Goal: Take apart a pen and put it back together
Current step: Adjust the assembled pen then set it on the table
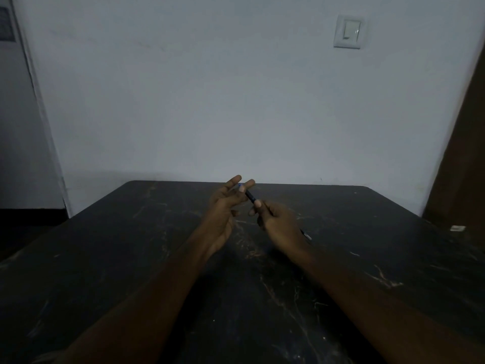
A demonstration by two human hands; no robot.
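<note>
The fingers [258,204] of the right hand [279,222] are curled tight around the lower part of a dark pen [250,197], thumb tip pressed on its barrel, and a thin pale end pokes out behind that hand, near the wrist. The pen slants up and away toward the left hand [223,208], whose fingers [235,181] are spread loosely, palm turned inward; two of them bracket the pen's far tip, where a small blue spot shows, but in the dim light it is not clear whether they pinch it or only touch it. The pen is held in the air above the middle of the desk [131,245], closer to the desk's far edge than to the person. Both bare forearms reach in from the near edge of the desk and converge on the pen. The desk top is black with pale scratches and streaks. A small white scrap [458,228] lies at the desk's right edge, well apart from the pen. Behind the desk stands a plain pale wall with a white light switch [348,32] high to the right of the pen.
</note>
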